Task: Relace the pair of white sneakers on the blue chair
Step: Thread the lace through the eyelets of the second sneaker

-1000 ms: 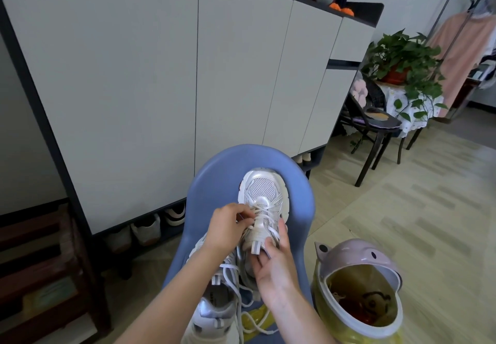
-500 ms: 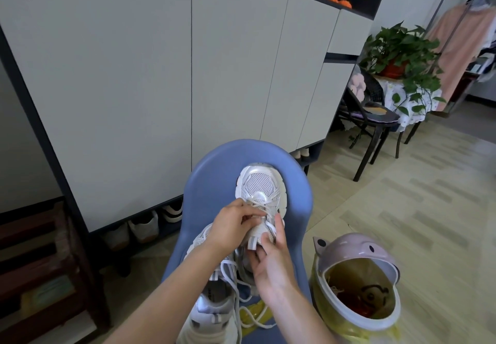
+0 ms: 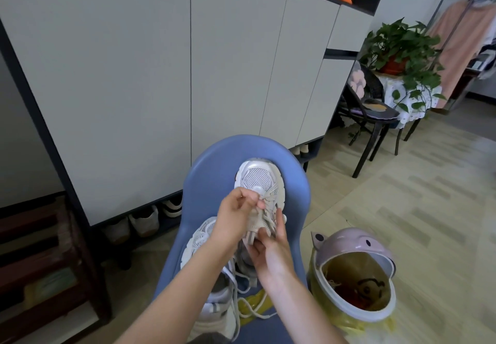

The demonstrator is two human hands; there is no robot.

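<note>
The blue chair [image 3: 214,172] stands in the near centre of the scene, its backrest toward the white cabinet [image 3: 128,75]. Two white sneakers lie on its seat. The far sneaker [image 3: 259,180] rests with its mesh toe against the backrest, toe pointing away from the person. The near sneaker [image 3: 212,298] lies to the left of it and closer to the person, partly hidden under the left forearm, with loose white laces [image 3: 236,287] trailing over the seat.

The left hand [image 3: 236,217] is over the lace area of the far sneaker. Its grip is clenched: thumb and fingertips pinch a strand of lace at the upper eyelets. The right hand [image 3: 271,249] is on the near right side of the same sneaker. Its grip grasps the tongue end of the sneaker, with the thumb on top and one finger extended along the sneaker's right side.

A pink and yellow bin [image 3: 354,284] with an open lid stands on the floor just right of the chair. A black chair [image 3: 373,113] and a potted plant [image 3: 400,48] are at far right. Shoes [image 3: 142,221] occupy the open shelf beneath the cabinet.
</note>
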